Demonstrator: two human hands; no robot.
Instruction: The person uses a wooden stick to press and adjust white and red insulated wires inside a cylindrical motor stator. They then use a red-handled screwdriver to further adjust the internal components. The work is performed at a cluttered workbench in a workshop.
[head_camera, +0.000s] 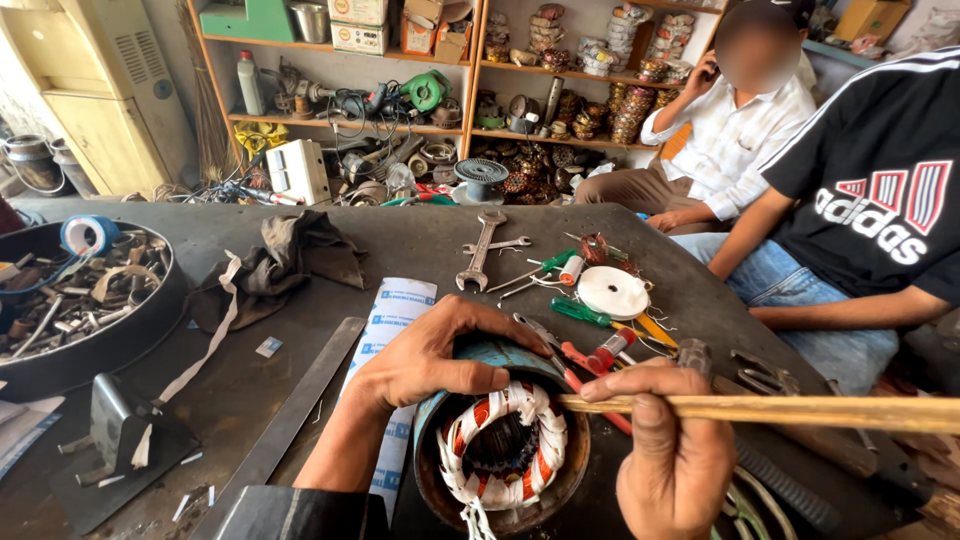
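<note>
The scene is being viewed from a single head-worn camera, angled down and forward over the desk (420, 240). The near desk edge is being seen from close range, while shelves (450, 130) behind are being taken in farther off.

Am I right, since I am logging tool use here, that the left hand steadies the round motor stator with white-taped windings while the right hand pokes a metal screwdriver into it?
Not quite. The head view shows the right hand holding a long wooden stick, not a metal screwdriver, its tip at the windings. The rest stands: the left hand grips the rim of the round motor stator with white-taped windings.
</note>
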